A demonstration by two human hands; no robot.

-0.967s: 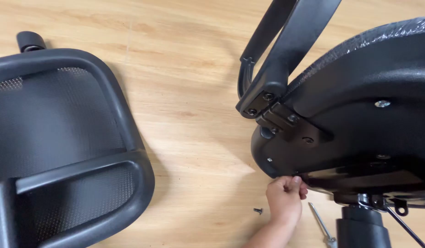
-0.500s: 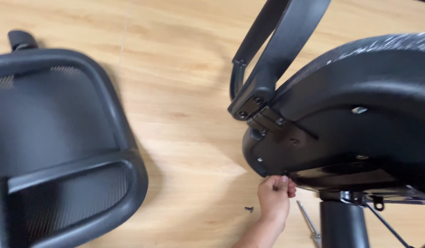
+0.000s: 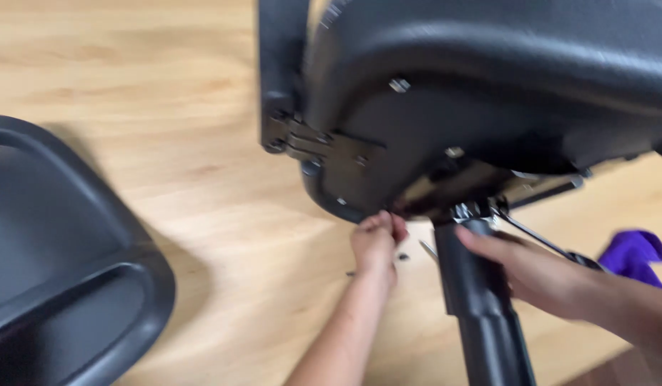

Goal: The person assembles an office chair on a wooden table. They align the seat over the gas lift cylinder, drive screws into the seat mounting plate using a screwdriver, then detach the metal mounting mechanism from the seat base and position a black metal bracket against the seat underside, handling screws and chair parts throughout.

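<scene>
1. We see the black moulded plastic underside of an office chair seat (image 3: pixel 417 136), tipped on its side above the light wooden plank floor (image 3: pixel 166 93); it fills the upper right of the view.
2. Our left hand (image 3: pixel 377 243) presses against the lower edge of the seat shell, its fingers bunched together in a loose fist. We cannot tell whether they pinch a small part.
3. Our right hand (image 3: pixel 538 275) lies on the black cylindrical gas-lift column (image 3: pixel 481 307) that projects down from the seat mechanism; its fingers are extended and spread against the column, not clamped round it.
4. A thin metal adjustment lever (image 3: pixel 538 239) runs from the mechanism just above the right hand.
5. A black armrest bracket (image 3: pixel 284 78) is fixed to the seat's left edge by a plate.
6. Small dark screws (image 3: pixel 402 256) lie on the floor beside the left hand.
7. A purple cloth (image 3: pixel 631 254) lies on the floor at the right.
8. A black mesh chair backrest with a plastic frame (image 3: pixel 66 271) lies flat at the left, well apart from the seat.
</scene>
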